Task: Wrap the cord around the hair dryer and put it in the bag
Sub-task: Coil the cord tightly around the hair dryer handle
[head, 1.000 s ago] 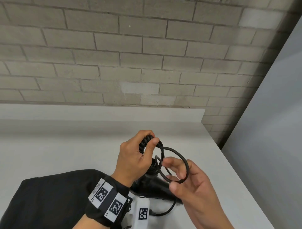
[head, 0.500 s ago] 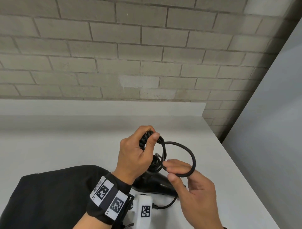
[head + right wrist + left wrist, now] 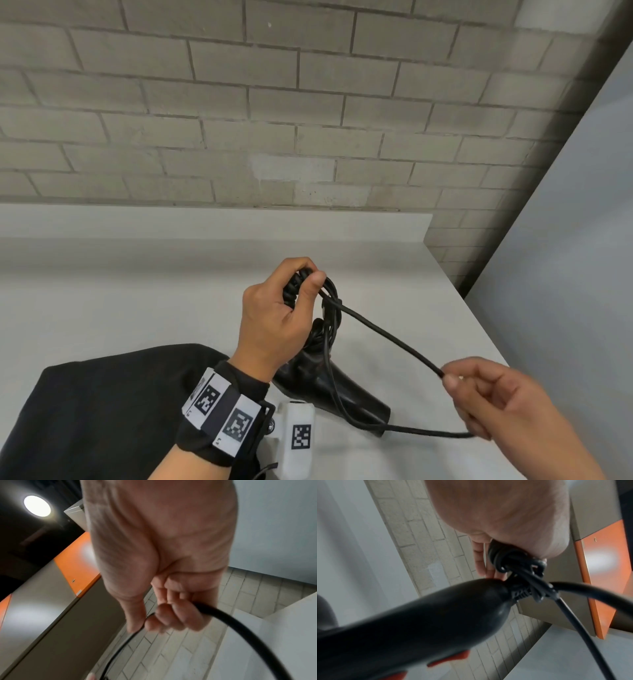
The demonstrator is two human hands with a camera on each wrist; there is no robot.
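A black hair dryer (image 3: 329,383) rests on the white table (image 3: 120,301) with its handle pointing up. My left hand (image 3: 274,322) grips the coiled cord at the handle's top, thumb pressing the loops. In the left wrist view the dryer's handle (image 3: 419,622) with orange buttons fills the lower left and the coils (image 3: 513,563) sit under my palm. A taut stretch of black cord (image 3: 387,337) runs down to the right, where my right hand (image 3: 479,394) pinches it; the cord (image 3: 240,626) curves through those curled fingers. A black bag (image 3: 102,411) lies flat at lower left.
A white wrist-camera unit (image 3: 298,435) sits below my left wrist, beside the dryer's nozzle. A brick wall (image 3: 308,102) stands behind the table, and a grey panel (image 3: 565,274) runs along its right edge. Bare tabletop lies left and behind the hands.
My right hand has pulled away to the lower right, drawing the small cord loop out into a long taut line. The left hand has kept its grip on the coils.
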